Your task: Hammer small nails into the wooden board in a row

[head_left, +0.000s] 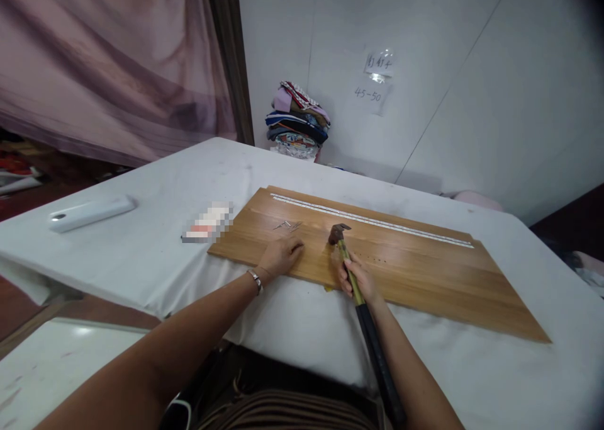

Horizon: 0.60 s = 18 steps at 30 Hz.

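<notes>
A claw hammer [365,316] with a dark head, a yellow-green upper handle and a black lower grip slants over the front edge of a brown wooden board [415,272]. My right hand [357,276] is closed around its handle a little below the head. On the board's left part rests my left hand [282,255], fingers curled and together; whatever may be in them is hidden. Just beyond those fingers lie several loose nails [287,225]. A short row of small dark dots [377,259] marks the wood to the right of the hammer.
Two pale measuring strips [372,220] run along the board's far side. The board lies on a white-covered table [174,178]. A white cylindrical object [92,213] and a blurred-out item [207,223] are at left. Folded cloths [298,118] are stacked by the wall.
</notes>
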Each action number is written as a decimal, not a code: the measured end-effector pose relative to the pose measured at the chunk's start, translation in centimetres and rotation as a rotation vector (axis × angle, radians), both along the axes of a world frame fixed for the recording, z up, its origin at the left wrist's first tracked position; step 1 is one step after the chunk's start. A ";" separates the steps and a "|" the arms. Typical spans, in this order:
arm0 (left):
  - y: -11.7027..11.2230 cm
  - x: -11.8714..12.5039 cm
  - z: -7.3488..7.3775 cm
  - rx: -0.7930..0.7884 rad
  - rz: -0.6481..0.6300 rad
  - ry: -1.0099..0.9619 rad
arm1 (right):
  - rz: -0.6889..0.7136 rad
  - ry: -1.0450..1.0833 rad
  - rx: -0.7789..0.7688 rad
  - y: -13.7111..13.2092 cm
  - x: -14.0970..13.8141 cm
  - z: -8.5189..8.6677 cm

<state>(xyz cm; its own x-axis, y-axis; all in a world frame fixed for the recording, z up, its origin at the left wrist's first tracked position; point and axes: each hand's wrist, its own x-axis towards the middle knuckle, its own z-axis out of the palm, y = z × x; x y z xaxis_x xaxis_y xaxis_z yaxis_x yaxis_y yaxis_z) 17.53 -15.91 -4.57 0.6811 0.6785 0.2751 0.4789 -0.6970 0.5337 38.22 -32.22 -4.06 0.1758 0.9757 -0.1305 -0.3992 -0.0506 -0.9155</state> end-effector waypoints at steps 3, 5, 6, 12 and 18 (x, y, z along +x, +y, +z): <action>0.0 0.0 -0.2 0.005 -0.014 -0.002 | -0.011 -0.001 -0.002 -0.2 0.1 -0.3; 0.0 0.0 -0.2 0.011 -0.018 0.005 | -0.010 -0.008 0.002 -0.3 0.2 -0.2; 0.0 0.0 -0.2 0.012 -0.019 0.010 | -0.006 -0.011 0.004 -0.3 0.2 -0.1; -0.3 0.0 0.1 0.015 -0.002 0.025 | 0.022 -0.017 -0.008 -0.3 0.1 0.3; -0.5 -0.1 1.1 -0.005 0.002 0.038 | 0.018 -0.026 -0.014 -0.2 -0.1 0.8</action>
